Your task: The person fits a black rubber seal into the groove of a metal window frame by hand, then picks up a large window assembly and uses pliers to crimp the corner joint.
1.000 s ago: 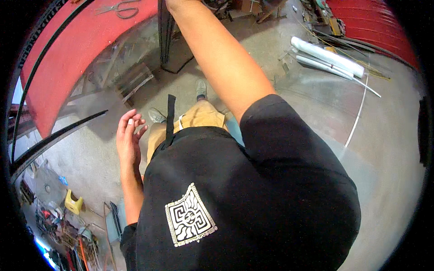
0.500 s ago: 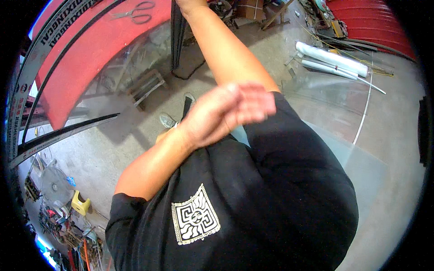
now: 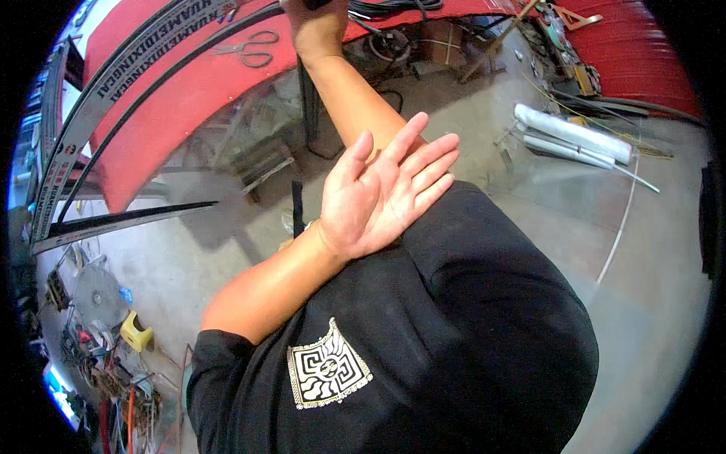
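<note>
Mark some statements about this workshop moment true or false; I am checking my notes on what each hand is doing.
1. The left hand is open, palm toward the camera, held over the right forearm. True.
2. The left hand grips the metal scissors. False: the scissors lie untouched on the red tabletop.
3. The right hand reaches up to the edge of the red tabletop, closed on a dark object. True.
4. The white rolled tubes lie on the red tabletop. False: they lie on the concrete floor.
5. The small yellow stool stands on the floor at the lower left. True.
</note>
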The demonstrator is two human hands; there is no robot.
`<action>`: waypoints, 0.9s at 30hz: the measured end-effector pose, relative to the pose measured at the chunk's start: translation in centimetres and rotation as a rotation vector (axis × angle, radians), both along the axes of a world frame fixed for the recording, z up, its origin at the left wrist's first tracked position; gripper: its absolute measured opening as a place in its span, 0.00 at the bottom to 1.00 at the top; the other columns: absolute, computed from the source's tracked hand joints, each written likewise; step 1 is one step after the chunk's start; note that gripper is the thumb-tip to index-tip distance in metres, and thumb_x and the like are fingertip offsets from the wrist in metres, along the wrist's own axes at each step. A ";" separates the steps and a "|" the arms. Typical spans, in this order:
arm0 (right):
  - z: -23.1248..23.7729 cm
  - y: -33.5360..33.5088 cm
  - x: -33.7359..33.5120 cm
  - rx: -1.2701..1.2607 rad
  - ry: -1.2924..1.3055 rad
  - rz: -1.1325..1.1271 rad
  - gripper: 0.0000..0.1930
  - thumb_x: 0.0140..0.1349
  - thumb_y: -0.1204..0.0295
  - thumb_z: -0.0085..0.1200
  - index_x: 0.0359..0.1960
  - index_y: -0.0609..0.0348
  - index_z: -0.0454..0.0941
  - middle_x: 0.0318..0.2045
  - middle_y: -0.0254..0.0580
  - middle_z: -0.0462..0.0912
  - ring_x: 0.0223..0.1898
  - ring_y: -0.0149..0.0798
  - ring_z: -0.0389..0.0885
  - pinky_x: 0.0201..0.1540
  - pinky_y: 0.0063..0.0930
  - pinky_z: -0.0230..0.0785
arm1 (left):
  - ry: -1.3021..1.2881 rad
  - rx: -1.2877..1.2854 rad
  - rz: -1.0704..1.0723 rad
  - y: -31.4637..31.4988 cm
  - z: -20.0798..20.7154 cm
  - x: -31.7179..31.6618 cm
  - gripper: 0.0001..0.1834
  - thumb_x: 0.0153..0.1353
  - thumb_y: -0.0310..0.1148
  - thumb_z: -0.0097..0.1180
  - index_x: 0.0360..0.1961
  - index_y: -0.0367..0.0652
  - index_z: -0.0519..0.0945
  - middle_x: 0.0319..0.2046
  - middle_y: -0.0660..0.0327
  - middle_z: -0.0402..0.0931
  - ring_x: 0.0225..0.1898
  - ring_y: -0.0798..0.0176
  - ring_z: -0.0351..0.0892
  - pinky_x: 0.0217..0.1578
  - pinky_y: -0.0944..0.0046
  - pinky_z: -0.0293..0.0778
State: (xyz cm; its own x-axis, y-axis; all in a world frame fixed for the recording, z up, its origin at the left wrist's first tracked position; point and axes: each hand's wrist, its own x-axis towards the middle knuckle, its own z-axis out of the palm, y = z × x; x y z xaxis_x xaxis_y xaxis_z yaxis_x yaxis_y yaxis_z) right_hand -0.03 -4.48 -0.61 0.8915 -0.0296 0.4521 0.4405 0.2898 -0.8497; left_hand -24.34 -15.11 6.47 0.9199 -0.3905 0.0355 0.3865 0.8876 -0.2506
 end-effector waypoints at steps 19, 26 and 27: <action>0.4 -2.5 -1.1 -0.087 0.126 -0.003 0.32 0.58 0.62 0.76 0.56 0.65 0.71 0.46 0.41 0.85 0.46 0.37 0.83 0.57 0.34 0.73 | 0.337 3.346 0.943 24.5 -1.5 -2.9 0.31 0.69 0.34 0.62 0.72 0.42 0.71 0.65 0.49 0.74 0.72 0.43 0.67 0.73 0.41 0.57; 0.0 -2.2 -0.8 -0.230 0.095 0.013 0.46 0.50 0.50 0.82 0.62 0.63 0.68 0.51 0.42 0.84 0.50 0.40 0.79 0.60 0.38 0.70 | 0.266 3.404 0.912 27.2 -4.4 -3.8 0.40 0.68 0.44 0.64 0.78 0.51 0.64 0.71 0.52 0.64 0.76 0.44 0.58 0.76 0.36 0.48; -0.3 -2.8 -0.1 -0.417 0.139 -0.067 0.50 0.46 0.47 0.83 0.62 0.63 0.68 0.50 0.41 0.84 0.49 0.40 0.79 0.58 0.38 0.71 | 0.222 3.430 0.902 27.4 -4.6 -3.5 0.41 0.67 0.45 0.65 0.78 0.51 0.64 0.70 0.51 0.64 0.75 0.44 0.58 0.76 0.34 0.48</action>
